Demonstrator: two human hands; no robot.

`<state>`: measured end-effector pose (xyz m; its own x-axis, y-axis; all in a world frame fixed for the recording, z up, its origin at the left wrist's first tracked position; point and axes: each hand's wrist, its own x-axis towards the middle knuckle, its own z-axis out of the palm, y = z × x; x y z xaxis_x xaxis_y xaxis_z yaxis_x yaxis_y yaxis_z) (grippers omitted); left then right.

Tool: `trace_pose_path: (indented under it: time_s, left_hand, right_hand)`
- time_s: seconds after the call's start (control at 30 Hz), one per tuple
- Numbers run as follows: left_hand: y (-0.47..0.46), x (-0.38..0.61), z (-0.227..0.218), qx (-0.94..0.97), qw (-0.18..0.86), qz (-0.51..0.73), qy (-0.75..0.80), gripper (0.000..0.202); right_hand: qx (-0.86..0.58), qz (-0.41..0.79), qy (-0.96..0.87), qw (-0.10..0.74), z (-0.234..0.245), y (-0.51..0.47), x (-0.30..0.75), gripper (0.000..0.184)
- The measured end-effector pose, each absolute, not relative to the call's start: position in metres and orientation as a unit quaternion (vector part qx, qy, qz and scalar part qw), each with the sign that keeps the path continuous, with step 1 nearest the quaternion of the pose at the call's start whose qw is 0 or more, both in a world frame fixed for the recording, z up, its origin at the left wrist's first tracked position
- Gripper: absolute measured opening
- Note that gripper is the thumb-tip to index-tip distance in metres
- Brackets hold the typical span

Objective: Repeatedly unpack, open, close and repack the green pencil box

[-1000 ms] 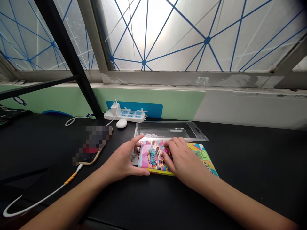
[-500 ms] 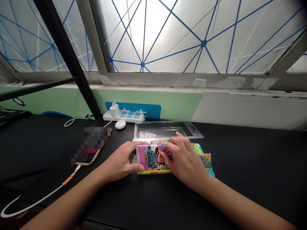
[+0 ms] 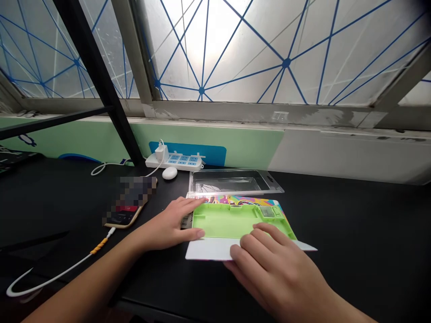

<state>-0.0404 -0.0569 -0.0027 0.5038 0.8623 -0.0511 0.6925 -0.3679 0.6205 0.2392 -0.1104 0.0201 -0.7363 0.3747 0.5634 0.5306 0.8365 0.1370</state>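
A pencil case lies on the black desk with its lid swung down toward me. Its bright green inside shows a long tray, with small compartments and a greyish piece at the upper right. The lid's inner face is white. My left hand grips the case's left end, thumb at the near edge and fingers at the far edge. My right hand is curled over the lid's near edge, hiding part of the lid and of the tray. A colourful printed card shows behind the case.
A clear plastic blister shell lies behind the case. At the back left are a white power strip and a white rounded object. A phone with a charging cable lies at left, near a black frame post.
The pencil case's printed lid has swung open toward me, uncovering the green inside. My right hand has moved nearer to me with the lid; my left hand has stayed at the left end.
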Motion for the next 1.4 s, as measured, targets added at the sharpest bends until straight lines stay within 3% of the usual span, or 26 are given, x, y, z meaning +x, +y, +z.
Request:
trace_pose_path:
  time_s: [0.07, 0.17, 0.23, 0.47, 0.73, 0.97, 1.17, 1.4]
  left_hand:
    - [-0.058, -0.041, -0.002, 0.812, 0.3, 0.13, 0.483, 0.091]
    - [-0.058, -0.041, -0.003, 0.814, 0.298, 0.115, 0.485, 0.095]
    - [-0.058, -0.041, -0.003, 0.817, 0.298, 0.112, 0.481, 0.094]
    - [-0.057, -0.041, -0.005, 0.81, 0.306, 0.102, 0.489, 0.09]
    - [-0.058, -0.038, 0.003, 0.802, 0.312, 0.106, 0.498, 0.084]
    - [-0.057, -0.039, 0.001, 0.814, 0.301, 0.124, 0.482, 0.081]
    - [-0.056, -0.04, -0.002, 0.817, 0.292, 0.13, 0.479, 0.079]
    - [-0.056, -0.039, 0.0, 0.809, 0.307, 0.112, 0.488, 0.079]
  right_hand:
    - [-0.297, -0.081, -0.929, 0.205, 0.015, -0.113, 0.242, 0.008]
    - [-0.334, 0.012, -0.933, 0.132, 0.01, -0.115, 0.252, 0.047]
    - [-0.343, 0.064, -0.932, 0.096, 0.012, -0.114, 0.257, 0.062]
    - [-0.381, 0.248, -0.891, 0.01, 0.039, -0.097, 0.263, 0.073]
    - [-0.368, 0.31, -0.875, -0.049, 0.038, -0.087, 0.285, 0.101]
    - [-0.318, 0.259, -0.912, -0.005, 0.035, -0.092, 0.28, 0.092]
    - [-0.298, 0.213, -0.931, -0.007, 0.026, -0.095, 0.271, 0.109]
    - [-0.332, 0.198, -0.922, -0.006, 0.032, -0.097, 0.284, 0.1]
